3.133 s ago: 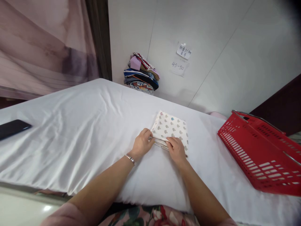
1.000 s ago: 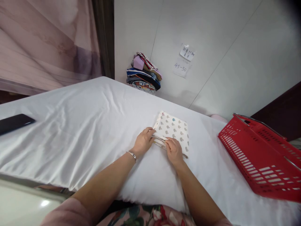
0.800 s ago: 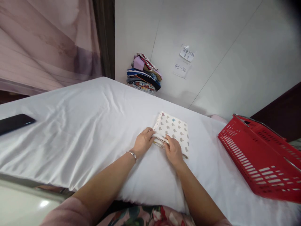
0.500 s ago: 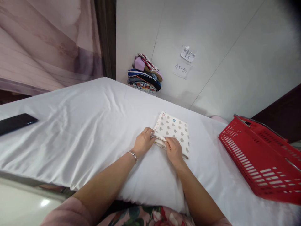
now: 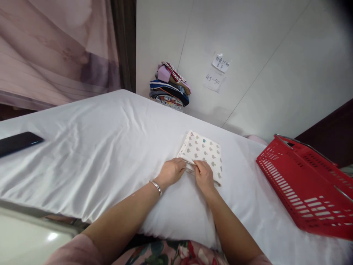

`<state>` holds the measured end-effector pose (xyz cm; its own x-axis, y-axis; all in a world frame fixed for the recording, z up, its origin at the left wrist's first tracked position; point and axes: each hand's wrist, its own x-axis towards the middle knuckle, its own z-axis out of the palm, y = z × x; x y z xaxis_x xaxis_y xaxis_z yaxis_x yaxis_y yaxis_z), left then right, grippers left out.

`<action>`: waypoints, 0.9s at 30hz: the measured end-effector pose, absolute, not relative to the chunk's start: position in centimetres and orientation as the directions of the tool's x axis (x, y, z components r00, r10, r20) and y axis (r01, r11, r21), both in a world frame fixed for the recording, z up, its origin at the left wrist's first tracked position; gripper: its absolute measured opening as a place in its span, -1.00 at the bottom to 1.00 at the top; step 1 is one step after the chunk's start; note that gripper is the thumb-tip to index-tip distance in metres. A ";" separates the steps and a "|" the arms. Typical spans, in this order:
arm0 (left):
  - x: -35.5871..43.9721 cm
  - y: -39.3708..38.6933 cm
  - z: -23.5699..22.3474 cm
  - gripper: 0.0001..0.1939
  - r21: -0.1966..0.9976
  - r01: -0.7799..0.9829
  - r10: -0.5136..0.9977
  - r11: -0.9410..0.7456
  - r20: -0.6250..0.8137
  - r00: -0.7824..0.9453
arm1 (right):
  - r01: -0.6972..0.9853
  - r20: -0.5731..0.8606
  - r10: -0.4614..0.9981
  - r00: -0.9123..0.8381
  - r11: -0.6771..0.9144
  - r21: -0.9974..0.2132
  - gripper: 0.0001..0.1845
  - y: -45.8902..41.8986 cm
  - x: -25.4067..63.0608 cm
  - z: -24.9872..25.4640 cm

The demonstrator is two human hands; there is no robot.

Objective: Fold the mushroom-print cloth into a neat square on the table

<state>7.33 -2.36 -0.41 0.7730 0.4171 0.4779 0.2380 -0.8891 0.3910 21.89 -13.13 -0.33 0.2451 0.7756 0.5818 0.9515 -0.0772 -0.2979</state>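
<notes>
Left of the red basket [image 5: 314, 176] — a folded printed cloth [image 5: 203, 150]
Left hand [image 5: 171, 172] and right hand [image 5: 204, 177] pinch its near edge — probably to keep layers together.

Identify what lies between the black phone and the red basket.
In the head view, the folded patterned cloth lies between them, with the left hand and right hand at its near edge.

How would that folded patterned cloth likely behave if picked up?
The folded cloth would probably droop, since its thin layers separate at the near edge. Gripping only the top layer might unfold it, as several show there. Lying flat on the white tablecloth, it seems unlikely to roll.
</notes>
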 end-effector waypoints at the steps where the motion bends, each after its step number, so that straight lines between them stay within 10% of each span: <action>1: 7.4 -2.3 -0.5 -0.88 0.389 0.251 0.424 -0.887 0.468 0.775 | 0.952 0.584 0.775 0.243 -0.075 -0.297 -0.71 -13.1 21.9 -0.4; 27: 7.8 -2.8 -1.0 -0.83 0.401 0.283 0.447 -0.871 0.410 0.795 | 0.917 0.567 0.758 0.324 -0.105 -0.384 -0.78 -12.8 22.1 -0.6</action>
<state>7.77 -2.82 -1.05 0.7952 0.4471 0.4095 0.2831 -0.8711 0.4013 22.05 -12.76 -0.59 0.3239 0.7576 0.5667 0.9173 -0.1049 -0.3841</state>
